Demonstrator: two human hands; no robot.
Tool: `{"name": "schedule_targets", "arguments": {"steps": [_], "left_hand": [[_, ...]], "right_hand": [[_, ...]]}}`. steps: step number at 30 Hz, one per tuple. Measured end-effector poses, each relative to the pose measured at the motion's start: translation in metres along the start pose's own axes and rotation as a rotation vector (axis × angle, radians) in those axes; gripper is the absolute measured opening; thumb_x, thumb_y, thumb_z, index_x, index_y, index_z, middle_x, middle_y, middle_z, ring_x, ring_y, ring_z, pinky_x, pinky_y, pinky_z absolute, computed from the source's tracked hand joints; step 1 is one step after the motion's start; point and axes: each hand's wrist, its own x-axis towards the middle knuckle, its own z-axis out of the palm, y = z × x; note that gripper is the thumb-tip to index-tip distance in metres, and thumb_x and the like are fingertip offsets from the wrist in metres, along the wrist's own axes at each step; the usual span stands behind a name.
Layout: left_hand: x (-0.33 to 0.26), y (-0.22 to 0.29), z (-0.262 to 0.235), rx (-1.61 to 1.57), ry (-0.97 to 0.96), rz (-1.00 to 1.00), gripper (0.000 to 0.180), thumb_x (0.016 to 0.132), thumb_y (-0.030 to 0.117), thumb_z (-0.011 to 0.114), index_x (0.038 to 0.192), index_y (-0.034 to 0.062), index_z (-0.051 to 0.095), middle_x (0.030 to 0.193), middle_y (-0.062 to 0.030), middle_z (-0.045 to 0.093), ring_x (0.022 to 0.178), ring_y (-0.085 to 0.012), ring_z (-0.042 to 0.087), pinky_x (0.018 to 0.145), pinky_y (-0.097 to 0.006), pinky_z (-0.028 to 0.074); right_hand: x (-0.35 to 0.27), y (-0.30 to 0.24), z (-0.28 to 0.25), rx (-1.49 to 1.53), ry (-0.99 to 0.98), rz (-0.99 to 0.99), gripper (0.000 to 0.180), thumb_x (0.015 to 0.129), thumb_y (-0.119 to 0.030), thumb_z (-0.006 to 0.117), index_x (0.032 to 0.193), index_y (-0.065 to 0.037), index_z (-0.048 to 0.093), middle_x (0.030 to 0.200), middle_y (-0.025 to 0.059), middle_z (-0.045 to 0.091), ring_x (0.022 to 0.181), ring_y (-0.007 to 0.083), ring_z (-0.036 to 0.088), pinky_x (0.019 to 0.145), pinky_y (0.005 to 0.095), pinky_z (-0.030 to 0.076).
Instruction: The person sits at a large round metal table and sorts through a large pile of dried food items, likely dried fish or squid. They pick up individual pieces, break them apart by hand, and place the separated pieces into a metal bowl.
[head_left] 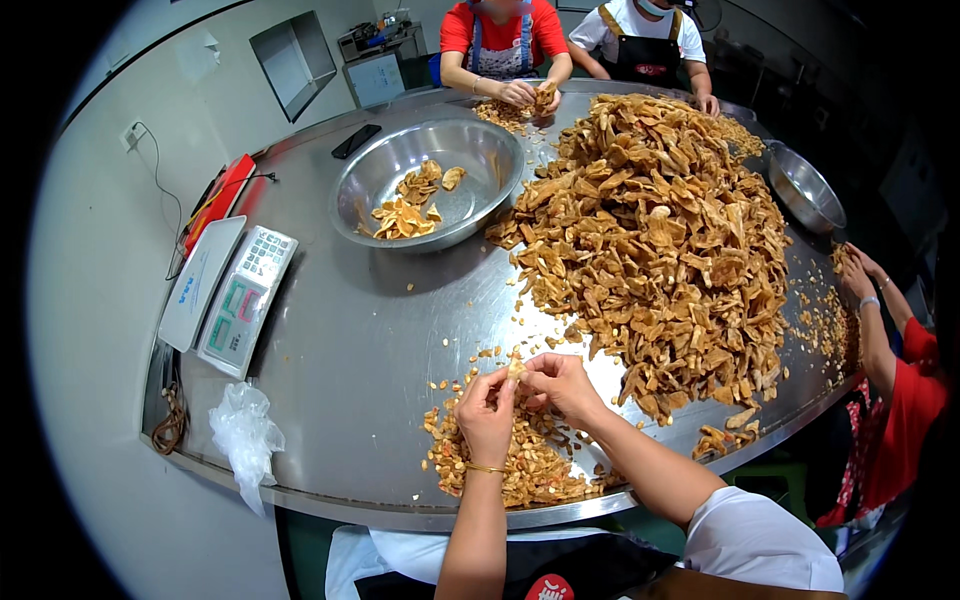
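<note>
1. A small pale chip fragment was held between the fingertips of both hands, just above the near part of the round steel table.
2. The left hand was raised with its fingers pinched on the left side of the fragment; a thin gold bangle was worn at its wrist.
3. The right hand was closed on the fragment's right side, thumb and forefinger meeting those of the left hand, so that neither hand was clearly the nearer.
4. The fragment was too small for its long axis to be judged; it lay between the two sets of fingertips, directly over the small pile of broken bits.
5. The large heap of dried golden slices was seen to the right and farther off, its near edge just beside the right hand.
6. A wide steel basin with a few slices in it stood far and left of centre; a second basin stood at the far right.
7. An electronic scale and a crumpled plastic bag lay at the left rim.
8. Other people's hands were at work at the far and right edges.
</note>
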Motion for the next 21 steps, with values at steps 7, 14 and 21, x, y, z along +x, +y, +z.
{"name": "schedule_targets", "arguments": {"steps": [7,14,21], "left_hand": [[0.001,0.004,-0.001,0.035,-0.002,0.004,0.010,0.070,0.001,0.059,0.080,0.0002,0.058,0.071,-0.0053,0.057,0.061,-0.0087,0.054,0.054,-0.020,0.044],[0.001,-0.005,0.001,-0.121,0.064,-0.079,0.009,0.071,0.001,0.057,0.080,0.0000,0.057,0.069,-0.0053,0.056,0.059,-0.0102,0.053,0.051,-0.021,0.043],[0.000,-0.004,-0.001,-0.194,0.034,-0.191,0.011,0.075,-0.001,0.053,0.086,-0.0028,0.052,0.080,-0.0050,0.054,0.071,-0.0079,0.052,0.061,-0.018,0.045]], "right_hand": [[0.001,0.001,-0.001,0.017,-0.007,-0.005,0.012,0.075,-0.011,0.058,0.076,0.000,0.052,0.064,0.0028,0.054,0.050,0.0074,0.050,0.041,0.0181,0.042],[0.004,-0.001,0.002,0.040,-0.075,-0.010,0.017,0.075,-0.013,0.059,0.085,0.000,0.052,0.069,0.0027,0.054,0.054,0.0074,0.050,0.045,0.0175,0.041],[0.010,-0.004,-0.020,-0.286,0.083,-0.258,0.012,0.072,-0.009,0.061,0.077,-0.001,0.053,0.064,0.0006,0.054,0.055,0.0045,0.047,0.049,0.0178,0.038]]}}
